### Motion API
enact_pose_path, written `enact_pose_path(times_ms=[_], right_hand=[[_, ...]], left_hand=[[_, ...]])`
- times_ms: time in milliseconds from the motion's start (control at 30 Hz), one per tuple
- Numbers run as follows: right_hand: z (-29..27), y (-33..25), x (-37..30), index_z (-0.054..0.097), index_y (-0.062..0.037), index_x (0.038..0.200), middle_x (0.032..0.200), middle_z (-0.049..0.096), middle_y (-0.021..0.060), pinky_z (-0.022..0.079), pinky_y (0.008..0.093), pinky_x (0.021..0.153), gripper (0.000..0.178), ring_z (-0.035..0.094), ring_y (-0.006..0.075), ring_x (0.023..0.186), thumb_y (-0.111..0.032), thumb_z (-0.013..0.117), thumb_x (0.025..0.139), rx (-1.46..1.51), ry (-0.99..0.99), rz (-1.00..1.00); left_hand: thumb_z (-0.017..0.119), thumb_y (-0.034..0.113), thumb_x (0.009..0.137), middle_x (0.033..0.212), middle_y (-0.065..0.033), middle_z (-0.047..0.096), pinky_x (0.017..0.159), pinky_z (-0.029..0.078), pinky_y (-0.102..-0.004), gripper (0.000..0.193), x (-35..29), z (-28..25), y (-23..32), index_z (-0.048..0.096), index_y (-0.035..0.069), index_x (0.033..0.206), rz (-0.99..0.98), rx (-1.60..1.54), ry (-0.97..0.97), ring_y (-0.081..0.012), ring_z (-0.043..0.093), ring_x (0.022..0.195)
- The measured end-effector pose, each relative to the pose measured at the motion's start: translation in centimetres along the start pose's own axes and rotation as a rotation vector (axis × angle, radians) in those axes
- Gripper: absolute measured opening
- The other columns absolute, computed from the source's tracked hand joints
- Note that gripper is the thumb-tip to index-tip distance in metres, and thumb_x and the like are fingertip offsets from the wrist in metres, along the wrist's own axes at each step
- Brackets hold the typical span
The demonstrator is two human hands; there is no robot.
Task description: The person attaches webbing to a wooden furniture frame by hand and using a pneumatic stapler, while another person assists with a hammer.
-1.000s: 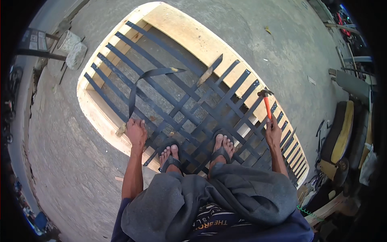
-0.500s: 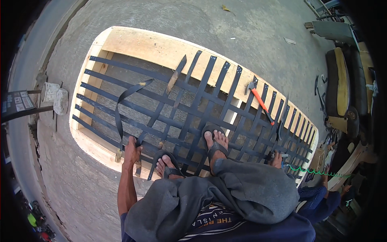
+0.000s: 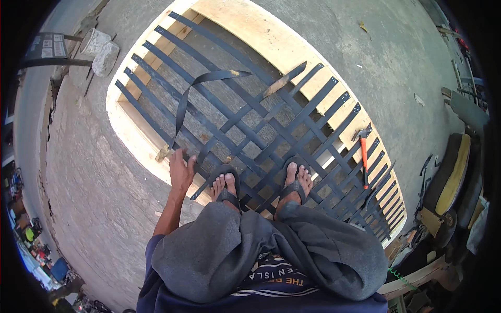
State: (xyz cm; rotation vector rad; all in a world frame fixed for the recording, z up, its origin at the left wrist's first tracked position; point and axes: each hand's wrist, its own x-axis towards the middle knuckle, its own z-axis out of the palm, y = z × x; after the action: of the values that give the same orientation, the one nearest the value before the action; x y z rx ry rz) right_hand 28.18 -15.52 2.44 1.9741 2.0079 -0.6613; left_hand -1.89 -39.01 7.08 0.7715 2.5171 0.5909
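Black flat webbing straps (image 3: 284,135) are woven criss-cross over an oval pale wooden frame (image 3: 261,21). My left hand (image 3: 181,171) is at the near left rail, its fingers curled at a strap running in from the weave. Just beyond the fingers, another loose strap (image 3: 182,107) arches up from the webbing, and a frayed brownish strap end (image 3: 163,153) rests on the rail. My right hand is hidden from sight. A claw hammer (image 3: 364,161) with an orange handle lies across the straps and the far rail.
My sandalled feet (image 3: 225,182) stand on the webbing. Old upholstered pieces (image 3: 443,175) are stacked at right, with a green coiled hose (image 3: 402,276) below them. A whitish bucket (image 3: 96,44) stands at the far left on the concrete ground (image 3: 78,130).
My view has turned, so the frame appears rotated and nearer. My left hand has shifted slightly along the rail. The right hand, earlier beside a tool on the green hose, has gone from view.
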Motion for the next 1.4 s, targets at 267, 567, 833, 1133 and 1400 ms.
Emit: enact_pose_path(times_ms=[267, 567, 833, 1133, 1400], right_hand=[[-12.9, 8.3, 6.8, 0.058, -0.0083, 0.137, 0.130, 0.061, 0.0144, 0.041, 0.0425, 0.104, 0.052, 0.055, 0.0266, 0.122, -0.034, 0.052, 0.092, -0.055, -0.361, -0.309], [-23.4, -24.1, 2.0, 0.067, 0.0039, 0.107, 0.071, 0.067, 0.0094, 0.051, 0.0379, 0.068, 0.032, 0.065, 0.0229, 0.067, -0.012, 0.060, 0.080, -0.187, -0.576, -1.198], [-3.4, -30.9, -17.8, 0.067, 0.0162, 0.087, 0.082, 0.068, 0.0337, 0.054, 0.0467, 0.074, 0.039, 0.071, 0.0444, 0.081, -0.022, 0.066, 0.078, -0.508, -0.890, -1.488], [2.4, -30.1, -18.3, 0.069, 0.0153, 0.090, 0.093, 0.066, 0.0394, 0.055, 0.0499, 0.085, 0.037, 0.068, 0.0503, 0.095, -0.018, 0.063, 0.077, -0.716, -0.818, -1.545], [1.9, -28.8, -18.7, 0.070, 0.0139, 0.091, 0.097, 0.065, 0.0396, 0.055, 0.0504, 0.088, 0.034, 0.067, 0.0502, 0.100, -0.016, 0.062, 0.077, -0.630, -0.836, -1.504]], left_hand=[[0.061, 0.007, 0.092, 0.112, -0.0211, 0.061, 0.090, 0.048, -0.0438, 0.029, -15.5, 2.2, -5.9, 0.057, -0.004, 0.118, -0.682, -0.194, 0.583, -0.0335, 0.060, 0.100], [0.058, 0.010, 0.094, 0.107, -0.0161, 0.066, 0.088, 0.050, -0.0381, 0.025, -16.0, 3.2, -0.8, 0.062, -0.003, 0.114, -0.846, -0.620, 0.949, -0.0259, 0.064, 0.096], [0.056, 0.008, 0.093, 0.104, -0.0182, 0.062, 0.087, 0.049, -0.0412, 0.021, -19.5, 3.9, 1.2, 0.062, -0.003, 0.110, -1.061, -0.608, 1.105, -0.0298, 0.062, 0.094], [0.056, 0.013, 0.096, 0.102, -0.0178, 0.064, 0.088, 0.048, -0.0415, 0.019, -18.5, 2.9, 1.8, 0.064, 0.000, 0.105, -1.130, -0.573, 1.061, -0.0315, 0.063, 0.096], [0.053, 0.011, 0.096, 0.103, -0.0194, 0.064, 0.088, 0.048, -0.0440, 0.017, -16.9, 2.9, 2.5, 0.064, 0.000, 0.103, -1.098, -0.535, 1.004, -0.0355, 0.062, 0.099]])
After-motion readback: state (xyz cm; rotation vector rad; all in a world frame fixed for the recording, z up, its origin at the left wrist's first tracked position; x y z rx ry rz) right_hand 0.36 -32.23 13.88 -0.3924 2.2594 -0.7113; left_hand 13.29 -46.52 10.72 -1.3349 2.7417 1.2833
